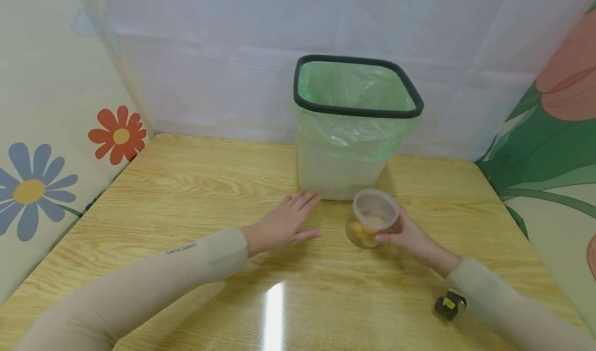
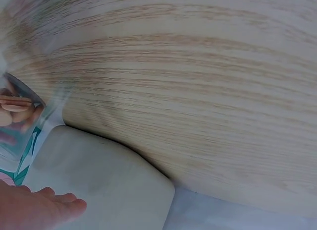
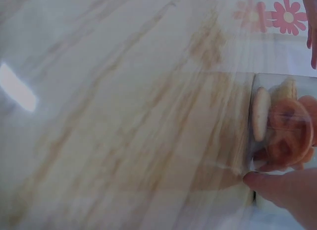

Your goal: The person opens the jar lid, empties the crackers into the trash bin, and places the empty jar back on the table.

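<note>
My right hand (image 1: 414, 240) grips a clear round plastic tub (image 1: 374, 211) from its right side, thumb in front. Orange-brown and pale snack pieces (image 3: 290, 128) lie in the tub; the right wrist view shows a curved one with holes. The tub is at the front of a pale waste bin (image 1: 337, 178), near its right corner. To the left, my left hand (image 1: 281, 224) has its fingers extended and holds nothing, its fingertips right by the bin's lower left corner. A green translucent liner (image 1: 354, 136) hangs over the bin's wall under a dark rim (image 1: 358, 110).
The wooden table (image 1: 200, 185) has a white cloth backdrop (image 1: 223, 72) behind it. Flower-printed panels (image 1: 51, 108) stand at both sides. Beside the right sleeve lies a small black object (image 1: 449, 304) with a yellow label.
</note>
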The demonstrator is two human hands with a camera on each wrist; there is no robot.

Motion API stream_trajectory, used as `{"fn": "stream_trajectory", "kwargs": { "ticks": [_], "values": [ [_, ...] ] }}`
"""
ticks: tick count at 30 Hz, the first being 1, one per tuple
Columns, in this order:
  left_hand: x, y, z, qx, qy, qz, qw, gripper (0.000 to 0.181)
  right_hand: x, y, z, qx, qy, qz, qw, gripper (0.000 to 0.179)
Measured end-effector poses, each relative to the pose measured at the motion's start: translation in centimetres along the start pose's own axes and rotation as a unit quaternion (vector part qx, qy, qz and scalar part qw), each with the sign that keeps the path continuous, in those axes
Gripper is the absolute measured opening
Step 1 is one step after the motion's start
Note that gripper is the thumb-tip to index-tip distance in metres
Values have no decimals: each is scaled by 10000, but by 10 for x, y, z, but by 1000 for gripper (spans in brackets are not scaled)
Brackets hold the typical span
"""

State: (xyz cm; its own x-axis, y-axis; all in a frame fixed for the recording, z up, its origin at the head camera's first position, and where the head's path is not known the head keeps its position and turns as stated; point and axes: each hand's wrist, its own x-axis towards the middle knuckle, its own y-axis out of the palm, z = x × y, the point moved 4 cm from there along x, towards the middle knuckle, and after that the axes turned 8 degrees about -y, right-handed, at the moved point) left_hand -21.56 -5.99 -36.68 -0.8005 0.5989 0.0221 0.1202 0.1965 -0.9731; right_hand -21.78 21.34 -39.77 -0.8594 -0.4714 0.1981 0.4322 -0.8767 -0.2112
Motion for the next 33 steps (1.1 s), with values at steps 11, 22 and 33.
{"fn": "stream_trajectory", "kwargs": {
  "ticks": [11, 22, 33],
  "values": [
    [6, -1, -8, -91, 153, -107, 9998, 77, 3, -1, -3, -14, 160, -52, 9999, 91],
    [14, 2, -17, -409, 244, -248, 9986, 77, 8, -5, -1, 175, 154, 100, 9997, 92],
    [20, 5, -26, -822, 22, 11, 9966, 78, 8, -6, -3, 81, 158, 185, 9997, 89]
  ]
}}
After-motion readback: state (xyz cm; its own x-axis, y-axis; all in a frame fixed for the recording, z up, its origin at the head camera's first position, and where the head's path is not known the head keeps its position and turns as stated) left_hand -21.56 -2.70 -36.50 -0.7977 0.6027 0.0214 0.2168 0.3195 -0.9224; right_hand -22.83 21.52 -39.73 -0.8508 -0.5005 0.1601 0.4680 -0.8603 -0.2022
